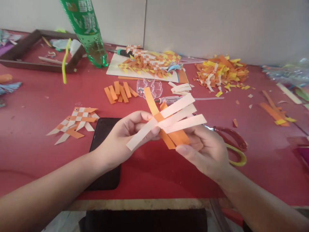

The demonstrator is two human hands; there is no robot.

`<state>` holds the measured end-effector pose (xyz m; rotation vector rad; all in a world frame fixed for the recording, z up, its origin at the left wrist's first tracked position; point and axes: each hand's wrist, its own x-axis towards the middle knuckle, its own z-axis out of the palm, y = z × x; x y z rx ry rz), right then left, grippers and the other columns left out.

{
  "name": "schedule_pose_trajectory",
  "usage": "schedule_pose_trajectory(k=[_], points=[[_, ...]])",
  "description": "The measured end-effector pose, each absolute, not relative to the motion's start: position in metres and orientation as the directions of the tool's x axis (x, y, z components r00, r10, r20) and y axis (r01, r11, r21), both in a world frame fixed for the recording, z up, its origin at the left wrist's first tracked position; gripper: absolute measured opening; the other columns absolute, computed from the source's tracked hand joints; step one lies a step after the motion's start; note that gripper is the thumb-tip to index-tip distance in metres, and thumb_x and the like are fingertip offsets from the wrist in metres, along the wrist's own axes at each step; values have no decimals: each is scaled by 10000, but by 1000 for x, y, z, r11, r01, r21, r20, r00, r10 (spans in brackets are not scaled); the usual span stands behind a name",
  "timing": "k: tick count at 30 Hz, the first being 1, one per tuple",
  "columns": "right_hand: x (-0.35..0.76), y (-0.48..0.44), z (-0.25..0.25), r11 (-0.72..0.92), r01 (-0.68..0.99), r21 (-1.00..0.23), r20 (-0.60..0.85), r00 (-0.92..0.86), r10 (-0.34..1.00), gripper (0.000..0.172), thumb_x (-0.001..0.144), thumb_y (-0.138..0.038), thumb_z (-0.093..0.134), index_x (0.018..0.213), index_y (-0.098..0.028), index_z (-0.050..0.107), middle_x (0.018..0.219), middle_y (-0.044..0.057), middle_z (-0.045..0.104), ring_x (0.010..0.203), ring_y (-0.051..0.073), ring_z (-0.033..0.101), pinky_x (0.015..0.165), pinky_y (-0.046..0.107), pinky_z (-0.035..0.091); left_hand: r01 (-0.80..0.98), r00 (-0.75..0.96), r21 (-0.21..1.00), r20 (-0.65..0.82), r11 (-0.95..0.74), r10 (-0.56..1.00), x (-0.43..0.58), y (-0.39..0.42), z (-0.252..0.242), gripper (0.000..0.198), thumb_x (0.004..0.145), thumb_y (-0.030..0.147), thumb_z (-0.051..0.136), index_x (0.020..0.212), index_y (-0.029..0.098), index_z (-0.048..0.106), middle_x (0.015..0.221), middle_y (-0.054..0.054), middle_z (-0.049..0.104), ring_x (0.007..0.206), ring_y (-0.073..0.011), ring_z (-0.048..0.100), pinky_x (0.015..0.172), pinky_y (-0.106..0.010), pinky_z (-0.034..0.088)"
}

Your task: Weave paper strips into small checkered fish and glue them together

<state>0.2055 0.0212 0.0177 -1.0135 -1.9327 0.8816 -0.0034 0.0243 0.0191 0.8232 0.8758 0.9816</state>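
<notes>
Orange and cream paper strips (179,124), crossed over each other at the middle, are held up between both hands above the table. My left hand (135,130) pinches the crossing, its thumb in front and the other fingers behind. The thumb of my right hand (205,149) presses the lower end of an orange strip; its fingers are partly hidden behind the strips. Several cream ends fan out to the right. On the left lie woven orange-and-cream paper fish (80,117). A dark phone (106,177) lies partly under my left wrist.
Behind are short orange strips (118,91), a clear segmented dish (156,88), cream strips (180,87), a heap of paper scraps (222,72) and a pile of woven fish (154,61). A green bottle (87,29) stands back left, near a dark frame (33,66). Scissors (238,158) lie right.
</notes>
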Motion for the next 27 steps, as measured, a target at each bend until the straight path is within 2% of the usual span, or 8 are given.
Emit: schedule_pose_trajectory(k=[3,4,7,10,14,17,22,27], points=[[199,21,17,355,212,-910,277,-325,904,94,899,-268,631,991,-256,637,894,8,725,765,155,695,626,271,571,-258,400,882,-275,395,874,-4,24,16,150,824,220,728,904,198,603,766,21,712,722,-105,663,705,-203,500],[198,21,16,357,208,-911,293,-284,913,50,901,-232,623,941,-253,645,849,-2,722,739,142,692,613,253,567,-257,433,872,-281,417,856,-6,24,15,155,821,205,723,919,205,602,788,17,726,722,-109,670,703,-207,502],[199,22,15,361,217,-907,318,-211,925,64,892,-188,620,872,-237,655,780,-8,708,702,128,678,614,243,571,-352,499,788,-298,505,814,-9,25,16,245,730,191,731,954,209,634,863,-12,763,798,-156,706,756,-243,525],[202,22,16,347,260,-901,283,-254,925,38,874,-203,636,863,-222,668,771,0,710,660,131,667,559,240,563,-387,505,740,-330,551,797,-11,27,19,257,692,286,709,922,172,692,832,-43,764,820,-206,716,803,-289,548],[202,22,18,364,301,-882,266,-319,910,49,877,-197,631,890,-226,668,808,-3,725,685,129,683,569,225,569,-149,491,858,-367,491,790,-7,27,22,165,825,315,700,853,154,719,809,-35,742,812,-170,709,801,-262,558],[202,22,18,358,323,-876,280,-263,923,24,872,-220,650,889,-225,634,805,-6,712,689,129,680,586,232,572,-41,469,889,-387,457,794,-5,26,20,173,861,317,685,841,150,723,738,-20,715,742,-140,700,753,-239,565],[205,20,14,428,507,-748,415,-145,898,69,850,-211,689,873,-261,646,794,-7,707,677,145,661,573,266,549,-79,490,894,-350,441,798,-5,26,18,199,883,323,664,835,147,743,709,-3,722,564,-61,604,780,-227,568],[207,18,10,547,578,-606,515,-239,823,189,855,-164,674,976,-309,682,891,-2,747,784,188,700,692,340,582,-142,522,877,-327,458,788,-4,26,21,161,888,289,667,900,155,757,819,-28,766,686,-77,659,760,-181,563]])
